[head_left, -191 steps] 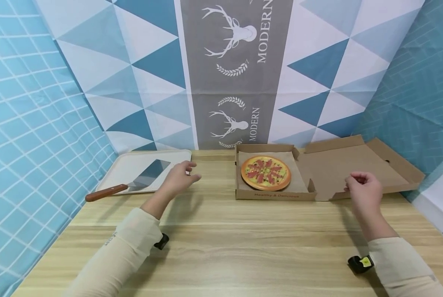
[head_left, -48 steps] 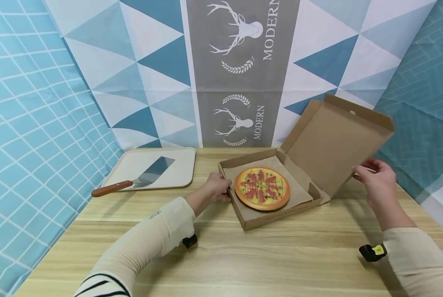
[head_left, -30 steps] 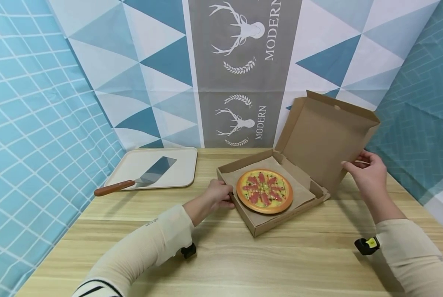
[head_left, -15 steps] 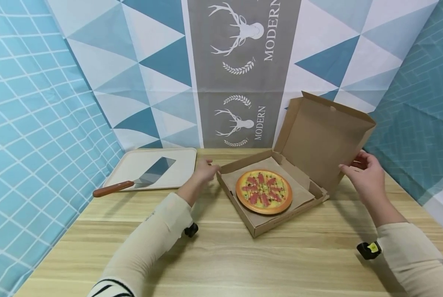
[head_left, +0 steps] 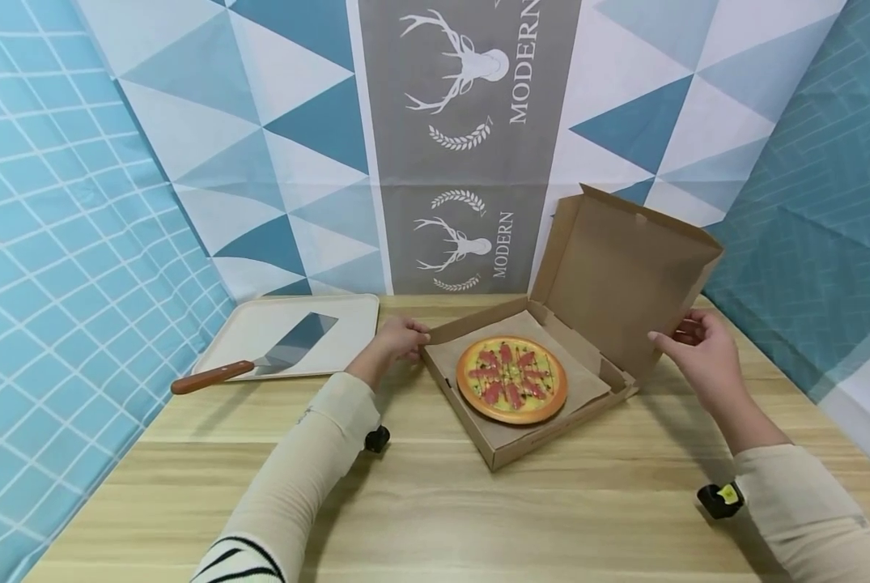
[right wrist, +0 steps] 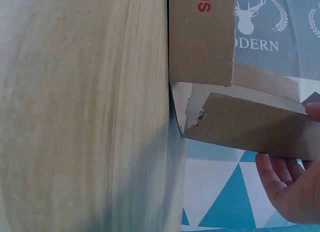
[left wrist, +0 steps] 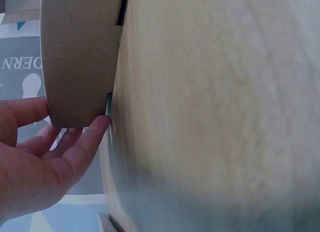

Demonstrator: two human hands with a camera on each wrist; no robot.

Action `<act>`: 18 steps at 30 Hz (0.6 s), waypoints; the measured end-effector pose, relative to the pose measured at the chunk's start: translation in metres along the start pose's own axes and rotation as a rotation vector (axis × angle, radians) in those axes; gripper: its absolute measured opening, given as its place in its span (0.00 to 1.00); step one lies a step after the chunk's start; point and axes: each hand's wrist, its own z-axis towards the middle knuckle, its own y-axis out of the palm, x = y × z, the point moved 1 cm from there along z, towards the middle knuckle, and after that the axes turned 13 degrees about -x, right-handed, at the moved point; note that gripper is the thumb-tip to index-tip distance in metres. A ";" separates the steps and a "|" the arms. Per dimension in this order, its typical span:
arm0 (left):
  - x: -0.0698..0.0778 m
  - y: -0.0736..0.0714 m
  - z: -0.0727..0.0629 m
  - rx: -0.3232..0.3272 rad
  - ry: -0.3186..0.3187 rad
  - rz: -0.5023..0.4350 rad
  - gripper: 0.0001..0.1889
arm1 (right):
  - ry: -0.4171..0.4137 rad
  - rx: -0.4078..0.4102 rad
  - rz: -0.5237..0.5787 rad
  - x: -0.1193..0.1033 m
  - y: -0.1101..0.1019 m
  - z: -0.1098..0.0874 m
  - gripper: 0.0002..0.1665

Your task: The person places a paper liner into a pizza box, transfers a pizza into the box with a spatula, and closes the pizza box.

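A cardboard pizza box (head_left: 471,425) sits turned at an angle on the table, its lid (head_left: 617,275) raised steeply at the right. Inside, on brown paper, lies a pizza (head_left: 512,380) with red and yellow topping. My left hand (head_left: 398,338) is at the box's back left corner; in the left wrist view its thumb and fingers pinch that corner (left wrist: 80,77). With my right hand (head_left: 707,356) I hold the lid's front edge, thumb on the inner face and the other fingers behind. The right wrist view shows that hand (right wrist: 295,184) at the lid's side flap (right wrist: 250,122).
A cream tray (head_left: 354,328) stands at the back left. Across it lies a spatula (head_left: 212,377), its metal blade on the tray and its wooden handle past the front rim. Patterned cloth walls (head_left: 311,146) border the table behind and at both sides.
The box was turned from square and its flat lid raised by my right hand. My left hand let go of the left side and moved back to the far left corner. The lid tilts slightly further in.
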 end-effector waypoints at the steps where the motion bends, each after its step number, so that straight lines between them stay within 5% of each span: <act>1: 0.000 0.000 0.000 0.002 0.003 -0.002 0.11 | 0.002 0.002 0.002 0.000 0.000 0.000 0.35; 10: 0.001 0.002 -0.008 0.020 0.000 0.068 0.10 | 0.005 -0.006 -0.014 0.001 0.003 0.007 0.42; 18: -0.007 0.002 -0.027 -0.003 0.007 0.030 0.10 | -0.017 -0.036 -0.009 -0.001 0.003 0.019 0.42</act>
